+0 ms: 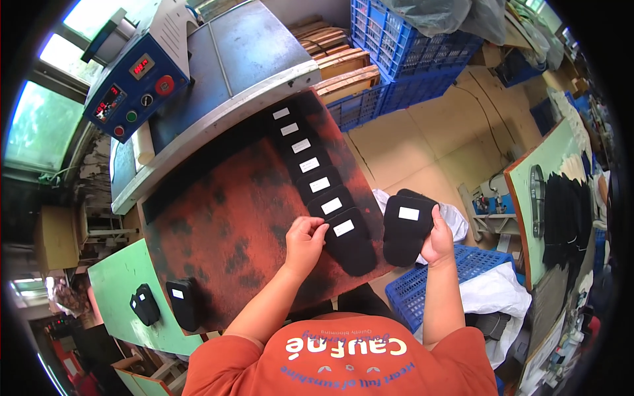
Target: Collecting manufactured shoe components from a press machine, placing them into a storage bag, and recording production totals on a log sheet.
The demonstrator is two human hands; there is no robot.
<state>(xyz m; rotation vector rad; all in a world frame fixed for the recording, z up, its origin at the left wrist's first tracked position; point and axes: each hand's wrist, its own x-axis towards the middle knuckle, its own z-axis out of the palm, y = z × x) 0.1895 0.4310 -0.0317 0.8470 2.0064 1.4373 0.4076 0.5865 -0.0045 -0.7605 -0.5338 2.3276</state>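
Note:
A row of black insole-shaped pieces (308,167), each with a white label, runs along the right side of the red-brown board, partly overlapping. My left hand (304,245) is at the left edge of the nearest piece (353,249), beside its label. Its thumb and fingertips are pressed together; whatever is between them is too small to make out. Past the board's right edge, my right hand (437,241) grips a stack of black insole-shaped pieces (404,232) by its right side. A white label shows on the top one.
The red-brown board (218,244) lies before a press machine with a blue control box (135,79). More black pieces (183,303) lie at its near left corner, others (144,305) on a green table (112,277). Blue crates (416,39) stand behind; a blue basket (413,294) sits low right.

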